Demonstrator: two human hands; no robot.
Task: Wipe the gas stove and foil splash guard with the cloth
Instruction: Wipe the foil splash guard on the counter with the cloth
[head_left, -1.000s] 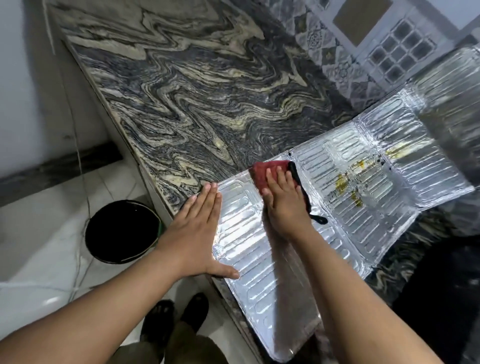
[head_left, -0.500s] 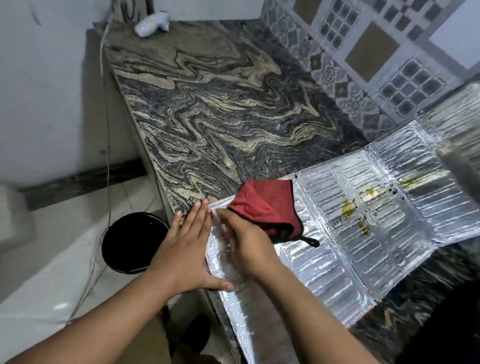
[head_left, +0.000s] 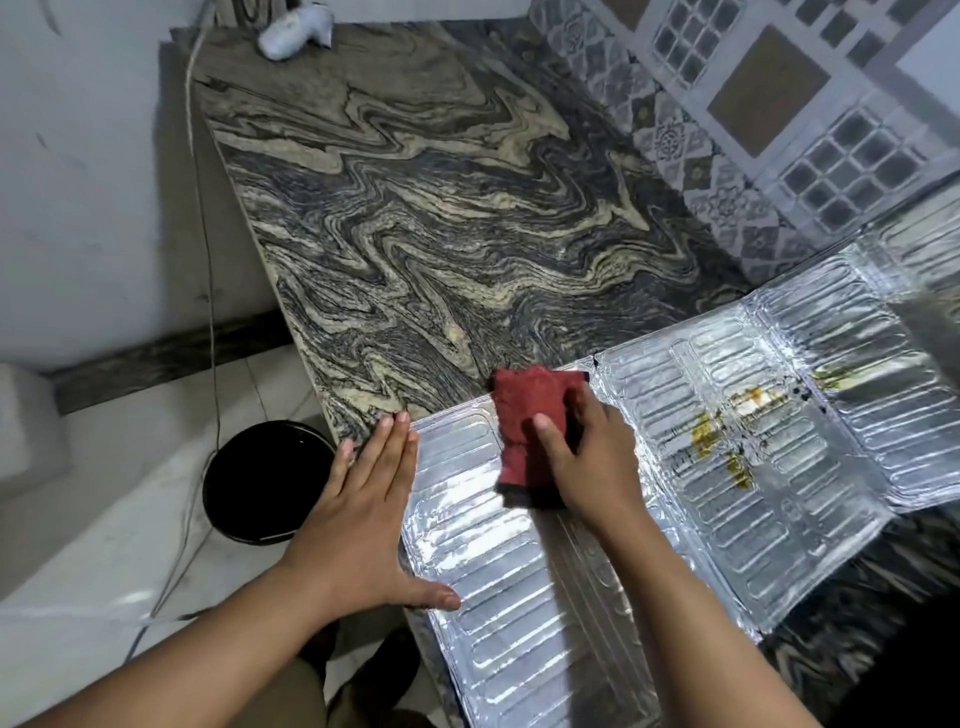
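A marbled countertop (head_left: 415, 218) is seen, on which the foil splash guard (head_left: 727, 467) is laid flat, its near panel overhanging the counter edge. The left hand (head_left: 358, 509) is pressed flat, fingers together, against the guard's left edge. The red cloth (head_left: 524, 415) is held down on the foil under the right hand (head_left: 587, 457), fingers curled over it. Yellow stains (head_left: 706, 431) are seen to the right.

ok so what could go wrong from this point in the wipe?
1. The foil splash guard overhangs the countertop at its near end; only the left hand, pressed flat at its edge, steadies it, so a hard stroke may buckle or slide it.
2. The right hand works the red cloth on the left panel; the yellow stains sit further right and could be missed or smeared.
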